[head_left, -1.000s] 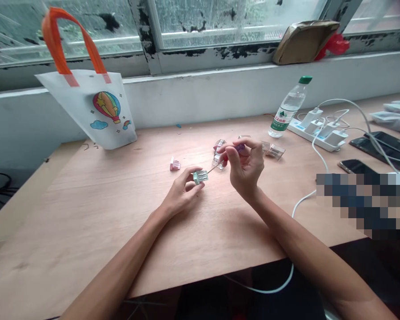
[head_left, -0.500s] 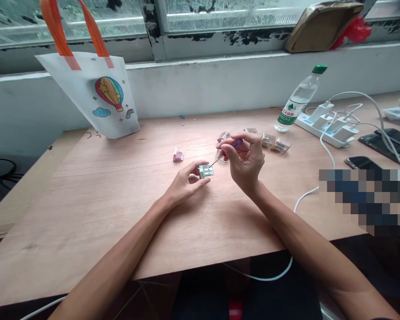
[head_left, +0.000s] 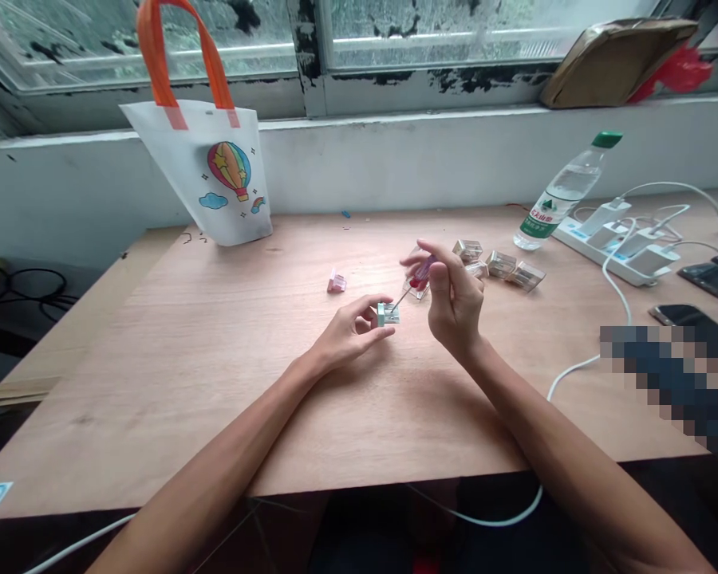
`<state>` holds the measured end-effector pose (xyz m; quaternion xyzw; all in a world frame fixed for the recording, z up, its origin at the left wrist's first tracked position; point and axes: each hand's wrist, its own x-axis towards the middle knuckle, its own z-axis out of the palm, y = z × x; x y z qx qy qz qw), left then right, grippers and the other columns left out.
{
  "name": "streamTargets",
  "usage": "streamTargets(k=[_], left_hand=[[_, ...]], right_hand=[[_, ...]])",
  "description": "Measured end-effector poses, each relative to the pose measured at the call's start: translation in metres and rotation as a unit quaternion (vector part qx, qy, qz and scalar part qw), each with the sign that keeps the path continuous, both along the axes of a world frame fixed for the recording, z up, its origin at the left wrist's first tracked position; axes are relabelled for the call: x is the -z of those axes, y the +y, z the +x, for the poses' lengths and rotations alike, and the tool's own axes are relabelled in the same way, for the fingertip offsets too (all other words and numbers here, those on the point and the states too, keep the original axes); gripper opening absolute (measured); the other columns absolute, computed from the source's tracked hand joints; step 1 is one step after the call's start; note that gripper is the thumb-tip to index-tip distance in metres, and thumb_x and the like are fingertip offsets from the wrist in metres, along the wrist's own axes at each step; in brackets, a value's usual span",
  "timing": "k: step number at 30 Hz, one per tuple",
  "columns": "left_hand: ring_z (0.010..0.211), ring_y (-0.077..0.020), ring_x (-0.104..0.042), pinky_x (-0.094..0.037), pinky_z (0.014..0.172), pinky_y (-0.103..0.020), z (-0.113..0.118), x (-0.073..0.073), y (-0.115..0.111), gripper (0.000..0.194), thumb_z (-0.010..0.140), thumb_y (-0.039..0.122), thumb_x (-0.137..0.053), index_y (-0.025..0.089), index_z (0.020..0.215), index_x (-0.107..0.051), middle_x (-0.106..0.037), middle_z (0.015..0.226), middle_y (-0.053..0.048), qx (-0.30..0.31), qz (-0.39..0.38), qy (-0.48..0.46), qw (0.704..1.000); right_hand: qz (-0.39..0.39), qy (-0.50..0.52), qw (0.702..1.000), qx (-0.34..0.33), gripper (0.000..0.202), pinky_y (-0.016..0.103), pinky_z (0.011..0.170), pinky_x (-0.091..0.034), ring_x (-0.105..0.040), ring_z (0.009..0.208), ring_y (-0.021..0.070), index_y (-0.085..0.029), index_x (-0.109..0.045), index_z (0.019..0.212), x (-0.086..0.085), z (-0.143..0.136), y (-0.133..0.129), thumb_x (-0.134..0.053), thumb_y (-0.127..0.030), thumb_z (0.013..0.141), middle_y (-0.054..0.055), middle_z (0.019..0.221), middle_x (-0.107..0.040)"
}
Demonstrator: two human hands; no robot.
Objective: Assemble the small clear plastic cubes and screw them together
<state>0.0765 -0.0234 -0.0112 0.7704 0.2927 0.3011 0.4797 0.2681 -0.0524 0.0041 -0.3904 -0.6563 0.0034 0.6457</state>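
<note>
Between the thumb and fingers of my left hand (head_left: pixel 353 331) is a small pale green block-shaped piece (head_left: pixel 388 314) with clear parts. My right hand (head_left: pixel 455 299) grips a screwdriver (head_left: pixel 422 275) by its purple-red handle, and the thin metal shaft slants down to the left, its tip at the green piece. A small pink piece (head_left: pixel 336 281) lies on the table beyond my left hand. Several clear pieces (head_left: pixel 501 265) lie behind and to the right of my right hand, one partly hidden by it.
On the wooden table (head_left: pixel 185 359) stand a white bag (head_left: pixel 179 175) at the back left and a water bottle (head_left: pixel 559 195) at the back right. A power strip (head_left: pixel 604 251) with chargers, white cables and a phone (head_left: pixel 682 315) are on the right.
The view has shifted, so the scene sits further right. My right hand has turned a little around the screwdriver, its fingers more raised. My left hand still holds the green piece.
</note>
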Motion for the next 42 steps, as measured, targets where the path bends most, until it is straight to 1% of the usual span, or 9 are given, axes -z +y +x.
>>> streamTargets(k=[3, 7, 12, 17, 21, 25, 31, 36, 42], left_hand=[[0.084, -0.0151, -0.058, -0.057, 0.081, -0.034, -0.0001, 0.0037, 0.0018, 0.045, 0.089, 0.032, -0.073, 0.021, 0.131, -0.061, -0.061, 0.102, -0.004, 0.005, 0.001, -0.007, 1.0], [0.083, -0.0141, -0.057, -0.057, 0.08, -0.033, -0.0009, 0.0076, 0.0032, 0.044, 0.088, 0.03, -0.074, 0.022, 0.13, -0.062, -0.06, 0.109, -0.005, 0.014, 0.008, -0.012, 1.0], [0.08, -0.0132, -0.056, -0.057, 0.078, -0.032, -0.002, 0.0076, 0.0036, 0.046, 0.089, 0.036, -0.074, 0.022, 0.13, -0.061, -0.061, 0.111, -0.006, -0.005, 0.008, -0.014, 1.0], [0.079, -0.0133, -0.056, -0.057, 0.078, -0.032, -0.0024, 0.0089, 0.0051, 0.047, 0.087, 0.037, -0.076, 0.023, 0.13, -0.062, -0.06, 0.106, -0.004, -0.015, -0.002, -0.016, 1.0], [0.078, -0.0125, -0.055, -0.056, 0.078, -0.032, -0.0029, 0.0106, 0.0065, 0.047, 0.086, 0.036, -0.077, 0.022, 0.129, -0.062, -0.06, 0.104, -0.003, -0.018, -0.015, -0.027, 0.999], [0.08, -0.0133, -0.055, -0.055, 0.079, -0.032, -0.0035, 0.0097, 0.0067, 0.047, 0.086, 0.036, -0.078, 0.022, 0.129, -0.063, -0.06, 0.104, -0.003, -0.019, -0.013, -0.021, 1.0], [0.079, -0.0139, -0.055, -0.054, 0.08, -0.032, -0.0039, 0.0092, 0.0064, 0.05, 0.085, 0.036, -0.078, 0.023, 0.13, -0.062, -0.057, 0.091, 0.0, -0.029, -0.02, -0.022, 0.999], [0.082, -0.0149, -0.055, -0.054, 0.079, -0.031, -0.0028, 0.009, 0.0054, 0.05, 0.083, 0.033, -0.079, 0.023, 0.13, -0.063, -0.058, 0.093, -0.001, -0.031, -0.032, -0.024, 0.999], [0.078, -0.0135, -0.052, -0.053, 0.078, -0.03, -0.0026, 0.0071, 0.0043, 0.049, 0.083, 0.031, -0.08, 0.021, 0.128, -0.064, -0.053, 0.086, 0.001, -0.041, -0.031, -0.033, 0.998]], right_hand=[[0.005, 0.009, 1.0, 0.009, 0.035, 0.04, 0.079, -0.061, -0.072, 0.089, 0.0184, -0.034, -0.054, 0.141, -0.0044, 0.0007, -0.0001, -0.046, -0.03, 0.107, 0.003, 0.114, -0.074], [0.031, -0.025, 0.997, 0.063, 0.031, 0.043, 0.082, -0.059, -0.07, 0.086, 0.021, -0.036, -0.065, 0.127, -0.0055, 0.0033, -0.0002, -0.067, -0.03, 0.097, 0.0, 0.093, -0.074], [0.03, -0.027, 0.998, 0.049, 0.038, 0.045, 0.087, -0.058, -0.071, 0.095, 0.0211, -0.036, -0.056, 0.139, -0.0048, 0.0023, 0.0012, -0.047, -0.021, 0.105, 0.002, 0.105, -0.072], [0.037, -0.013, 0.997, 0.061, 0.033, 0.042, 0.08, -0.06, -0.071, 0.087, 0.0205, -0.035, -0.062, 0.13, -0.0041, 0.0024, 0.0021, -0.064, -0.028, 0.098, 0.002, 0.099, -0.071], [0.024, -0.012, 0.999, 0.039, 0.037, 0.042, 0.081, -0.059, -0.072, 0.089, 0.0191, -0.035, -0.059, 0.137, -0.0041, 0.0023, 0.0013, -0.045, -0.021, 0.106, 0.004, 0.11, -0.072], [0.059, -0.004, 0.997, 0.054, 0.031, 0.039, 0.075, -0.059, -0.07, 0.082, 0.0192, -0.034, -0.064, 0.127, -0.004, 0.0033, 0.0021, -0.065, -0.025, 0.098, 0.001, 0.092, -0.071], [0.042, -0.029, 0.998, 0.042, 0.035, 0.043, 0.082, -0.059, -0.072, 0.089, 0.0198, -0.033, -0.061, 0.134, -0.0047, 0.0027, 0.0014, -0.046, -0.019, 0.105, 0.004, 0.108, -0.074], [0.068, -0.029, 0.995, 0.06, 0.03, 0.041, 0.077, -0.059, -0.072, 0.086, 0.0211, -0.032, -0.065, 0.125, -0.0059, 0.0002, 0.0015, -0.066, -0.022, 0.097, 0.001, 0.091, -0.073], [0.051, -0.036, 0.998, 0.019, 0.039, 0.042, 0.083, -0.06, -0.073, 0.088, 0.0186, -0.031, -0.058, 0.138, -0.0053, -0.0037, 0.0005, -0.047, -0.015, 0.104, 0.005, 0.113, -0.074]])
